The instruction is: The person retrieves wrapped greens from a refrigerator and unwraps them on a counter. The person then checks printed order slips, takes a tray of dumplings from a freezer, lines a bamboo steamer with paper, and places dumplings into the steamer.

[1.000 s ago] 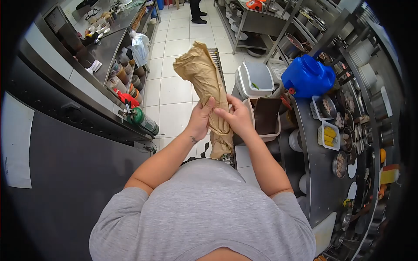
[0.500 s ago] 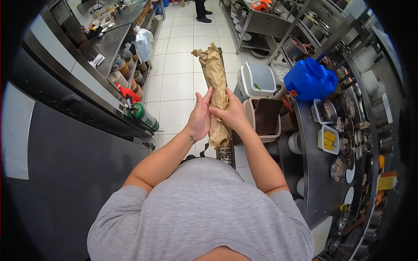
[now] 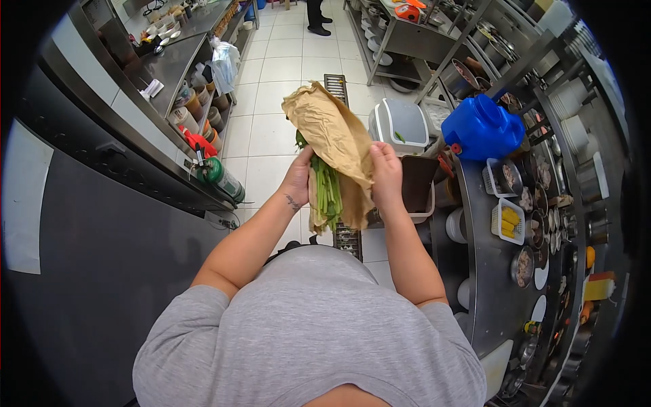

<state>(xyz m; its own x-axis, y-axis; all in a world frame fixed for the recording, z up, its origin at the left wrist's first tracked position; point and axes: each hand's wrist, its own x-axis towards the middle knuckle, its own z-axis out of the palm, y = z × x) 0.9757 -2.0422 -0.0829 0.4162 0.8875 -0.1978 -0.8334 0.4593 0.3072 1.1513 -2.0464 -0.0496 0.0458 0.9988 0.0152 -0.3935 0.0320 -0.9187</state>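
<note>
A bundle of green leafy stalks (image 3: 328, 197) lies partly exposed inside crumpled brown paper (image 3: 332, 129), held over the floor in front of my body. My left hand (image 3: 298, 175) supports the bundle from its left side, its fingers mostly hidden behind paper and stalks. On the other side, my right hand (image 3: 386, 169) pinches the paper's right edge and holds it away from the greens. Stalk ends point toward me; a little dark leaf shows past the paper near my left hand. The upper part of the bundle is covered.
To the right stand a lidded white bin (image 3: 400, 125), a brown-lined bin (image 3: 419, 178) and a blue jug (image 3: 481, 125) beside a steel counter (image 3: 498, 285) with bowls and baskets. A green cylinder (image 3: 222, 178) stands left. A floor drain grate (image 3: 348, 241) runs below; a person's legs (image 3: 316, 17) are ahead.
The paper, wrapped tightly in a roll before, is now unfolded on the right, exposing green stalks. My right hand moved right with the paper's edge, and my left hand slipped under the bundle's left side.
</note>
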